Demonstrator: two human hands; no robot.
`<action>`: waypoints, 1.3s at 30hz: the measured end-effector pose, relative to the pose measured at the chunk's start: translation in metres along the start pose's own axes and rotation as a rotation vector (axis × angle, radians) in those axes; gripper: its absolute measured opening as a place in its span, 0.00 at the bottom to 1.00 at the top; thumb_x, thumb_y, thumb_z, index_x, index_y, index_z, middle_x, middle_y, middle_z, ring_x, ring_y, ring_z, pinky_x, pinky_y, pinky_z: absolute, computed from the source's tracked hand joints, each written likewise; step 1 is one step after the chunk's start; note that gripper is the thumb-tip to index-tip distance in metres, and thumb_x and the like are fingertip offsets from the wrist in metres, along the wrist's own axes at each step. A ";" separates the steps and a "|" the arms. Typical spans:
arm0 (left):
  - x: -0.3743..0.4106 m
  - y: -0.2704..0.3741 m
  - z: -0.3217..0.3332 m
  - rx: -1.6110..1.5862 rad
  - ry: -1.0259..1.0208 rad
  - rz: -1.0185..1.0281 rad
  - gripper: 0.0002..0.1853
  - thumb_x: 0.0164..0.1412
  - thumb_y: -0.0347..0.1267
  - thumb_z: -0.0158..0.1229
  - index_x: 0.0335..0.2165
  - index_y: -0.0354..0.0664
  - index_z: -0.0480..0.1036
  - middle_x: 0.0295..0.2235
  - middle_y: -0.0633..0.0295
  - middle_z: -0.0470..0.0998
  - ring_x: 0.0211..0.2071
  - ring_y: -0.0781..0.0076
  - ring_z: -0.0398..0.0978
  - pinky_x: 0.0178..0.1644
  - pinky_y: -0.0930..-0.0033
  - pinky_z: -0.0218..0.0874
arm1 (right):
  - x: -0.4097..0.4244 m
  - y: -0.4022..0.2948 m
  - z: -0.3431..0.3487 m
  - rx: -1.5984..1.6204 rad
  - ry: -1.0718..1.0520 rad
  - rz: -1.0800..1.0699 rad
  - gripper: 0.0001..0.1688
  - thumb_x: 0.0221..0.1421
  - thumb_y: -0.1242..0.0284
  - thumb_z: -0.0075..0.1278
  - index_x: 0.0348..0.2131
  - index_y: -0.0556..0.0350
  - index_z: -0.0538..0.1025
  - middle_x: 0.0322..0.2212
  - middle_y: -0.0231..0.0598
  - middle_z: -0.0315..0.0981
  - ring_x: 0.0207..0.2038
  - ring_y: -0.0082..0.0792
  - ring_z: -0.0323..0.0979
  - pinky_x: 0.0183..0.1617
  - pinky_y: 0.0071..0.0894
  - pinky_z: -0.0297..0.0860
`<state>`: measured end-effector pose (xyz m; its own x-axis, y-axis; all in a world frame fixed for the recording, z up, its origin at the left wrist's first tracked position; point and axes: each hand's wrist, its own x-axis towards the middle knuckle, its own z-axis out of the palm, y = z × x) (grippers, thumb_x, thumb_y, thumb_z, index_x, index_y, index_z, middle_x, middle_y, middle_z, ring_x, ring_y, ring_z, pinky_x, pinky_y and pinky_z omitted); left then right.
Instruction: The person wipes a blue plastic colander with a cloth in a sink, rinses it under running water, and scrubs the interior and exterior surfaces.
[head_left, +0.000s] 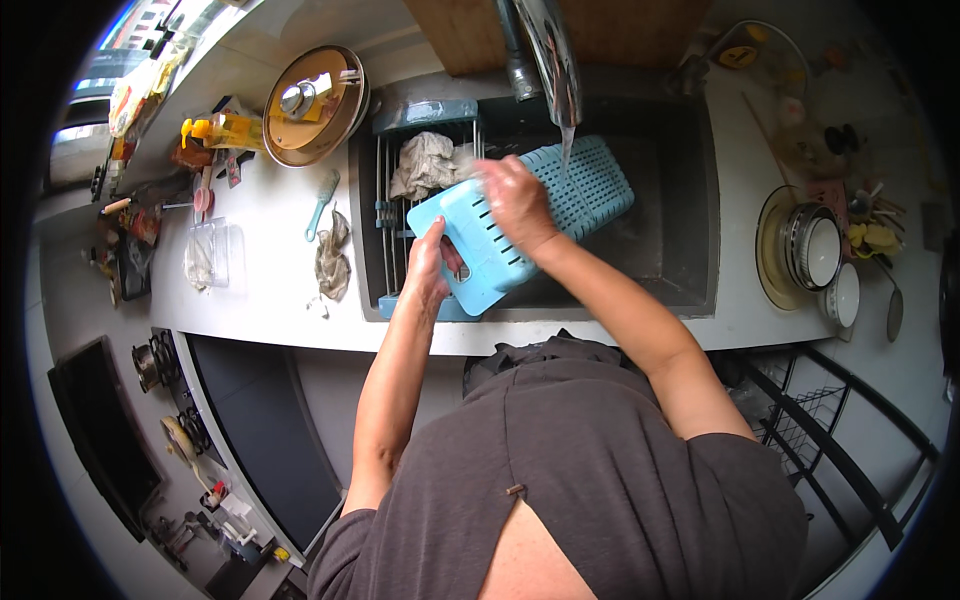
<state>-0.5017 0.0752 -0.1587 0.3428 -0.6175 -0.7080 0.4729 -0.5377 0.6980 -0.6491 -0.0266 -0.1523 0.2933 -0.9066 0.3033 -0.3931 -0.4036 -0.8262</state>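
Note:
A light blue plastic slotted basket (592, 195) is held at a slant over the dark sink (675, 285). My left hand (431, 262) grips its near-left end, the thumb on the outer face and fingers showing through the handle opening. My right hand (516, 199) is against the basket's slotted side, its fingers curled and blurred. Whether something pale is in those fingers cannot be made out. Water (567, 150) runs from the chrome faucet (553, 67) onto the basket's far part. Left of it, a crumpled grey-white cloth (426, 165) lies on a blue-ended metal rack (425, 114) in the sink.
On the left counter are a glass pan lid (309, 105), a yellow pump bottle (232, 132), a blue-handled brush (322, 204), a wrung rag (333, 255) and a clear plastic box (208, 251). Stacked bowls (817, 251) stand at right. A black metal rack (825, 442) is below.

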 end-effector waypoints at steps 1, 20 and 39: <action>0.000 0.001 0.000 0.007 0.000 -0.001 0.23 0.64 0.44 0.45 0.28 0.33 0.72 0.14 0.60 0.68 0.13 0.75 0.63 0.16 0.74 0.52 | 0.001 -0.020 0.001 0.054 -0.044 -0.013 0.11 0.52 0.74 0.45 0.36 0.46 0.77 0.29 0.43 0.70 0.31 0.48 0.71 0.33 0.43 0.70; -0.018 0.019 0.030 -0.212 -0.136 -0.056 0.20 0.64 0.47 0.43 0.34 0.42 0.70 0.23 0.64 0.69 0.21 0.75 0.65 0.20 0.74 0.54 | -0.042 -0.047 -0.060 -0.357 -0.218 -0.370 0.15 0.46 0.75 0.51 0.39 0.49 0.75 0.27 0.36 0.65 0.29 0.36 0.72 0.28 0.32 0.70; -0.044 0.023 0.091 -0.379 -0.343 0.000 0.34 0.56 0.67 0.35 0.33 0.49 0.68 0.15 0.71 0.60 0.15 0.76 0.62 0.17 0.74 0.56 | -0.029 -0.062 -0.103 -0.622 -0.269 -0.623 0.19 0.45 0.75 0.48 0.40 0.57 0.76 0.42 0.34 0.72 0.45 0.33 0.67 0.46 0.33 0.61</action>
<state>-0.5799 0.0373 -0.1019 0.0866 -0.8044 -0.5877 0.7559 -0.3312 0.5647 -0.7232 0.0116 -0.0612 0.7716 -0.4754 0.4227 -0.4709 -0.8736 -0.1231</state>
